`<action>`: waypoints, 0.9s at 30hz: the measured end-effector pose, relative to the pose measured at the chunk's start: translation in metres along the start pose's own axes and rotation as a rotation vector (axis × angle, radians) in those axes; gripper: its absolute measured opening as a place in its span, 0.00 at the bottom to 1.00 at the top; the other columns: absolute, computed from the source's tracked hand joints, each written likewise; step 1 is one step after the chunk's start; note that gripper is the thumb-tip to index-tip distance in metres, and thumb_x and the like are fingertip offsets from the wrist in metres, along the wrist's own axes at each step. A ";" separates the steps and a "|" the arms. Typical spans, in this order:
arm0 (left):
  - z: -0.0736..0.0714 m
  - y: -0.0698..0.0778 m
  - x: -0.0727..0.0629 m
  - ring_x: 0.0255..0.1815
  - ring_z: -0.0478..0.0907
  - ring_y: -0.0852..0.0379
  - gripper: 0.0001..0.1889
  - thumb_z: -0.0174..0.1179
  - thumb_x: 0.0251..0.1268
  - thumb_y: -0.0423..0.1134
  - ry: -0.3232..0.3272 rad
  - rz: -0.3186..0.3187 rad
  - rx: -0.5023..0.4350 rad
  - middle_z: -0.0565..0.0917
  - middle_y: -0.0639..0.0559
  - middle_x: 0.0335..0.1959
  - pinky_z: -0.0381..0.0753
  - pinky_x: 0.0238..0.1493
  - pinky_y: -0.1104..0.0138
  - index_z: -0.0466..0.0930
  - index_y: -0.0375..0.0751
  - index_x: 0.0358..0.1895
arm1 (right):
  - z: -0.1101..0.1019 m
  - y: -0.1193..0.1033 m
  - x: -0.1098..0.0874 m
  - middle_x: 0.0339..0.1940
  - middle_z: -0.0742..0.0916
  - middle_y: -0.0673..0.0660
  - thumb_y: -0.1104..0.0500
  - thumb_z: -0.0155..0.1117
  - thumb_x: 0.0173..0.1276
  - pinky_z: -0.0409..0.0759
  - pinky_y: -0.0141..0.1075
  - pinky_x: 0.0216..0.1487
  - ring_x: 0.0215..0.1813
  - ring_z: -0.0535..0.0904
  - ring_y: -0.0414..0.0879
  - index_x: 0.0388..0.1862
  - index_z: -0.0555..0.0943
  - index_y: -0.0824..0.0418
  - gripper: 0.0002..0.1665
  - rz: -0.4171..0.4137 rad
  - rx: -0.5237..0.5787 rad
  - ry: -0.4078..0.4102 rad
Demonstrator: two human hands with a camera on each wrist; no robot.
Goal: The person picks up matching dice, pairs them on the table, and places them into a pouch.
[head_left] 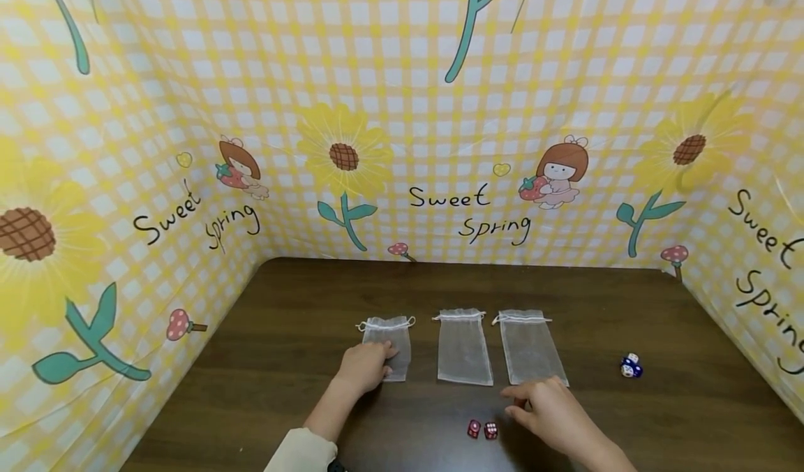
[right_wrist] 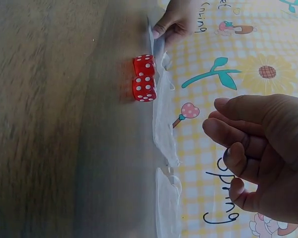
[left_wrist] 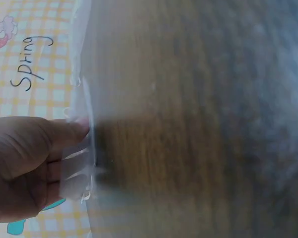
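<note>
left hand on the left of three small, sheer white drawstring mesh bags; whether it pinches the mesh, cannot tell. right hand empty, fingers loosely bent, just right of two translucent red cube dice with white dots. dice on dark brown wooden table, farther from its far edge than the bags. blue-and-white dice cluster toward table's right edge.

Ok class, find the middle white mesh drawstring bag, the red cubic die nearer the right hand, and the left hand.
Middle mesh bag [head_left: 464, 352], head view: body centre.
Red cubic die [right_wrist: 144, 88], right wrist view: white-dotted face.
Left hand [head_left: 366, 364], head view: its back.
</note>
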State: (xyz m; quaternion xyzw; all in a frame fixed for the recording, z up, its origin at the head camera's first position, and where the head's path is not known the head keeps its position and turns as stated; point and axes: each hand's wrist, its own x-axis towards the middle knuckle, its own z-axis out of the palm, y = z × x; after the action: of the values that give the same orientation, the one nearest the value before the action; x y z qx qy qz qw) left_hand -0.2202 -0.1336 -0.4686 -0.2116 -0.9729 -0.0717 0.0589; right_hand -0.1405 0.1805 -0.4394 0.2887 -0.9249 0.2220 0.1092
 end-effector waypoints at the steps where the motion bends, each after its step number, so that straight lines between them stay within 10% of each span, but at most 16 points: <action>1: 0.000 0.000 0.001 0.38 0.81 0.46 0.11 0.66 0.51 0.37 0.027 0.004 0.022 0.84 0.45 0.38 0.78 0.30 0.55 0.84 0.42 0.40 | -0.001 0.000 0.000 0.22 0.84 0.40 0.61 0.72 0.51 0.67 0.39 0.33 0.25 0.75 0.28 0.34 0.86 0.60 0.09 0.002 0.002 0.001; 3: 0.001 0.001 0.002 0.29 0.80 0.47 0.01 0.64 0.50 0.34 0.083 0.016 0.066 0.83 0.47 0.27 0.77 0.23 0.56 0.82 0.41 0.27 | -0.002 -0.001 0.001 0.23 0.85 0.43 0.62 0.71 0.51 0.67 0.39 0.32 0.26 0.76 0.28 0.34 0.86 0.60 0.09 0.004 0.006 0.005; 8: -0.003 0.001 0.006 0.18 0.76 0.49 0.13 0.61 0.45 0.29 0.171 0.050 0.134 0.77 0.49 0.15 0.75 0.17 0.58 0.71 0.43 0.11 | -0.008 0.000 0.003 0.25 0.86 0.46 0.62 0.71 0.52 0.66 0.38 0.31 0.26 0.75 0.28 0.33 0.86 0.60 0.08 0.005 0.008 0.025; 20: -0.038 0.020 0.002 0.17 0.76 0.51 0.08 0.63 0.44 0.27 0.427 0.179 0.136 0.81 0.51 0.22 0.73 0.14 0.60 0.76 0.44 0.23 | -0.010 0.000 0.011 0.24 0.85 0.44 0.63 0.71 0.52 0.68 0.33 0.29 0.22 0.71 0.25 0.33 0.86 0.60 0.08 -0.001 0.036 0.068; 27: -0.057 0.048 -0.002 0.35 0.83 0.53 0.08 0.63 0.48 0.27 0.512 0.279 0.084 0.85 0.52 0.36 0.81 0.31 0.63 0.82 0.43 0.31 | -0.004 -0.004 0.019 0.22 0.84 0.42 0.64 0.70 0.53 0.68 0.28 0.23 0.21 0.70 0.27 0.35 0.86 0.62 0.09 0.000 0.128 0.029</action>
State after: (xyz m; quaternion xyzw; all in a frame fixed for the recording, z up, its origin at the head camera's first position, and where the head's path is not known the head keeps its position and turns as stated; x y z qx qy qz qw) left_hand -0.1932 -0.1004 -0.4075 -0.3159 -0.8901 -0.0737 0.3203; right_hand -0.1530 0.1703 -0.4286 0.2918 -0.9071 0.2850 0.1039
